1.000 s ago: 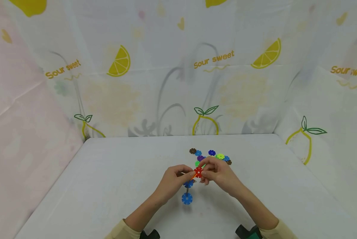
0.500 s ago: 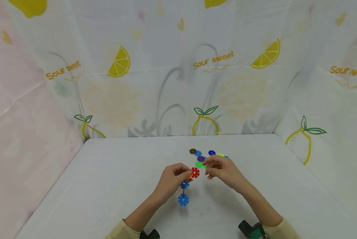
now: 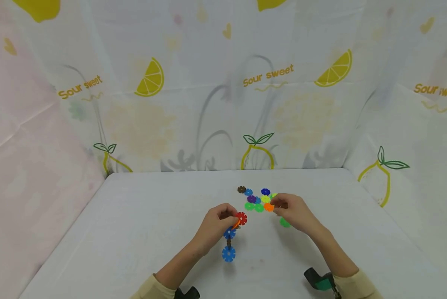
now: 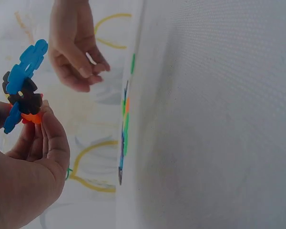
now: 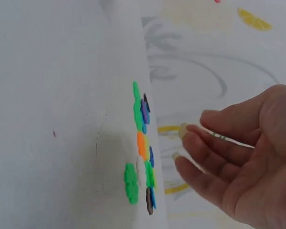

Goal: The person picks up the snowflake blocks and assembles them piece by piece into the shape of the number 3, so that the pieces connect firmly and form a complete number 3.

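Observation:
My left hand (image 3: 215, 224) pinches a chain of interlocking plastic snowflake discs between thumb and fingers. At its top is a red disc (image 3: 242, 217), with an orange one partly hidden by the thumb. A blue disc (image 3: 229, 233), a brown disc (image 4: 27, 97) and another blue disc (image 3: 229, 253) hang below. My right hand (image 3: 295, 212) hovers over loose discs, fingers loosely bent and holding nothing, as the right wrist view shows. Close by its fingertips in the head view lies an orange disc (image 3: 268, 207); a green disc (image 3: 284, 222) lies partly behind the hand.
Loose discs lie grouped on the white table (image 3: 152, 232), among them a brown disc (image 3: 241, 189), a purple disc (image 3: 251, 199) and a dark blue disc (image 3: 265, 191). A lemon-printed cloth (image 3: 193, 104) stands behind the table.
My right hand has let go of the red disc and moved right, over the loose discs. My left hand has shifted slightly left with the chain.

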Motion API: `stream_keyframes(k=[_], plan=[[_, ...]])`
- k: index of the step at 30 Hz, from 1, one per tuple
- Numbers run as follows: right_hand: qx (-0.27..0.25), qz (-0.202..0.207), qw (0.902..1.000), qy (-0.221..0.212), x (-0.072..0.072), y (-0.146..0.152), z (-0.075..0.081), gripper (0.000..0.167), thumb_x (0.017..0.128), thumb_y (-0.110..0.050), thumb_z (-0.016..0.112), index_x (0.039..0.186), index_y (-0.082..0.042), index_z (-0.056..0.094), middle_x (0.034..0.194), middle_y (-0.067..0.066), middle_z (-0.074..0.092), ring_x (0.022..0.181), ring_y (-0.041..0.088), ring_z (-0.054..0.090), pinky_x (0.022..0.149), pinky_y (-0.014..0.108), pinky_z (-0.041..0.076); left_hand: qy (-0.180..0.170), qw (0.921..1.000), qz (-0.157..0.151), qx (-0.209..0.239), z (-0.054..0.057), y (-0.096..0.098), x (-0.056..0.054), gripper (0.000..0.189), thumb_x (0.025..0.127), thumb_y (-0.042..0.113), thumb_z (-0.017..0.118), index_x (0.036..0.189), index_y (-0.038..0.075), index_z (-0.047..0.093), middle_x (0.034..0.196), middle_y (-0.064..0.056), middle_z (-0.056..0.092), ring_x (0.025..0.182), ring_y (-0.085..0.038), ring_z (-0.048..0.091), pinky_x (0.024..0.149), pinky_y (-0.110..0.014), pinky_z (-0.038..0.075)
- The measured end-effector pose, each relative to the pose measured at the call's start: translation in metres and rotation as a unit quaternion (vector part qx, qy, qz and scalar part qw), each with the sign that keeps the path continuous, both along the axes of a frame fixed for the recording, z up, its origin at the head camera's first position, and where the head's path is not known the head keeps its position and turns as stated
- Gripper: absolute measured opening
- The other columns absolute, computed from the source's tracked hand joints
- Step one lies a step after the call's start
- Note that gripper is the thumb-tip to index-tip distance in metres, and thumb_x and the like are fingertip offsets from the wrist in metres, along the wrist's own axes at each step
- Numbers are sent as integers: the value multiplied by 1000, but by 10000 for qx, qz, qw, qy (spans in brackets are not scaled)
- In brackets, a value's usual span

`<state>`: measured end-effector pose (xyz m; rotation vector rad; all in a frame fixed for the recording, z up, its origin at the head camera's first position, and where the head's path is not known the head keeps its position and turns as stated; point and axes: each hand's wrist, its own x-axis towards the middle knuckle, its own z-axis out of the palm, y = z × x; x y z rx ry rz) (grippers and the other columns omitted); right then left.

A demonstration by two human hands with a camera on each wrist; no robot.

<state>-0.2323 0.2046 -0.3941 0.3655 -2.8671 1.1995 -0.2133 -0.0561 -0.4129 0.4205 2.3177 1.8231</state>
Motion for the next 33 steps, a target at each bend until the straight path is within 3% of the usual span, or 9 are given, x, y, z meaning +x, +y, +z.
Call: stream_keyframes(k=[5, 18, 25, 33], plan=[[721, 10, 9974, -36, -3, 6, -7, 17, 85, -1, 68, 102, 0, 69, 85, 5, 66, 78, 17, 56, 65, 27, 49, -146, 9999, -4, 76, 0, 0, -1, 16, 93, 20, 61, 103, 7, 65, 94, -6, 67, 82, -17, 61, 72, -26, 52], [1398, -36, 9897, -298, -4, 10, -15, 24, 77, 5, 71, 100, -3, 70, 88, 7, 63, 81, 19, 54, 71, 35, 52, -322, 9992, -61, 228, 3, -2, -1, 26, 95, 30, 66, 105, 6, 68, 97, -7, 71, 84, -15, 65, 71, -25, 55], [1528, 17, 9871, -476, -4, 10, -16, 27, 75, 4, 75, 100, -3, 70, 84, 6, 59, 77, 19, 50, 66, 32, 47, -300, 9991, -134, 269, 3, -1, 0, 25, 95, 29, 66, 106, 6, 69, 98, -8, 71, 84, -14, 67, 73, -25, 56], [1400, 24, 9885, -576, -4, 11, -16, 26, 73, 10, 70, 95, -4, 69, 79, 6, 55, 74, 20, 47, 62, 30, 42, -268, 9993, -109, 255, 3, -1, 0, 26, 95, 29, 66, 107, 6, 69, 98, -9, 71, 83, -14, 67, 72, -24, 56]])
